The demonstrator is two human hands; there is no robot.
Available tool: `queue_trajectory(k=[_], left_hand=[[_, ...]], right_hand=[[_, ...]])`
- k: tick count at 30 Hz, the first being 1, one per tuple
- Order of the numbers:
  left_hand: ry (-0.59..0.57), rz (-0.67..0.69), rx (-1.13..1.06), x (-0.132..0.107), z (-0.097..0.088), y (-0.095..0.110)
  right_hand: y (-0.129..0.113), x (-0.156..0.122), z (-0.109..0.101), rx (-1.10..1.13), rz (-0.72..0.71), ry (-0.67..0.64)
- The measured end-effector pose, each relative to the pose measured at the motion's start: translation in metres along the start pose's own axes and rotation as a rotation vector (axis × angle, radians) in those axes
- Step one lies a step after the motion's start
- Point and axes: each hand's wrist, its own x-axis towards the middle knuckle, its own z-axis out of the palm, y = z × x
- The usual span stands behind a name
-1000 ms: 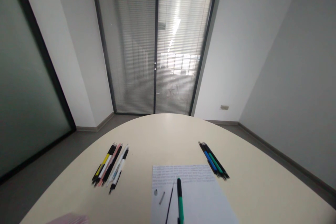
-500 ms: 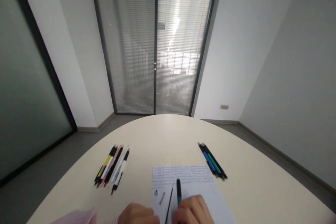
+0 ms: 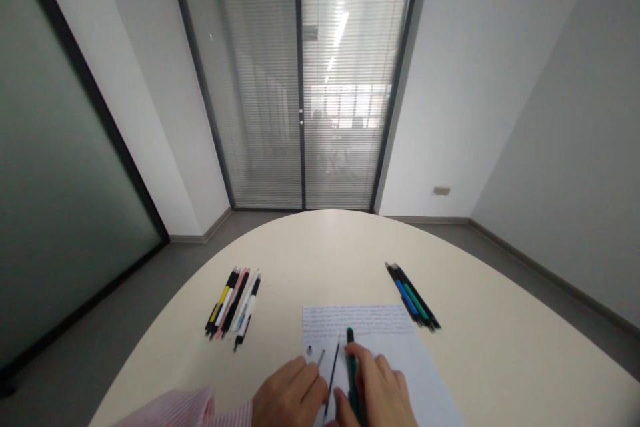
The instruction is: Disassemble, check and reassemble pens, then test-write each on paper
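Observation:
A white sheet of paper [image 3: 395, 353] with lines of writing along its top lies on the cream table [image 3: 330, 260]. On it are a green and black pen [image 3: 351, 347], a thin black refill [image 3: 335, 363], a small grey spring [image 3: 321, 357] and a tiny dark part [image 3: 309, 349]. My right hand [image 3: 380, 390] is closed over the lower half of the green pen, thumb beside it. My left hand [image 3: 293, 393], in a pink striped sleeve, has its fingers curled against the refill, just below the spring.
A row of several pens [image 3: 234, 300] in black, yellow, pink and white lies left of the paper. A smaller bunch of dark pens [image 3: 413, 297] with blue and green grips lies to its right. Beyond the table's round far edge are a blinded glass door [image 3: 300, 80] and grey floor.
Both hands have come up from the bottom edge onto the paper; the right has closed on the green pen and the left reached the refill. The view has tilted down slightly.

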Motion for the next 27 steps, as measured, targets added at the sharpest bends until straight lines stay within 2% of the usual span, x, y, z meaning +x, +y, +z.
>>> queue_trajectory(k=[3,6,10,15,17,23,25,27], left_hand=[[0.034,-0.005,0.039,-0.003,0.001,0.006],[0.038,-0.067,0.045,-0.004,-0.002,0.009],[-0.013,-0.128,0.026,-0.002,-0.010,0.010],[-0.073,-0.240,-0.028,0.000,-0.016,0.012],[-0.161,-0.329,-0.036,0.000,-0.019,0.014],[-0.660,-0.597,-0.143,0.019,-0.040,0.013],[-0.763,-0.630,-0.198,0.027,-0.047,0.011],[-0.817,-0.632,-0.214,0.033,-0.050,0.010]], right_hand=[[-0.002,0.000,-0.003,0.031,0.018,0.005],[-0.006,0.001,-0.011,0.071,0.044,-0.002],[-0.011,0.001,-0.020,0.106,0.054,-0.078],[-0.017,0.003,-0.020,0.141,0.144,-0.078],[-0.018,0.003,-0.021,0.169,0.178,-0.087],[-0.018,-0.002,-0.023,0.327,0.263,-0.041],[-0.021,-0.003,-0.025,0.413,0.271,-0.027],[-0.024,-0.001,-0.029,0.508,0.271,-0.004]])
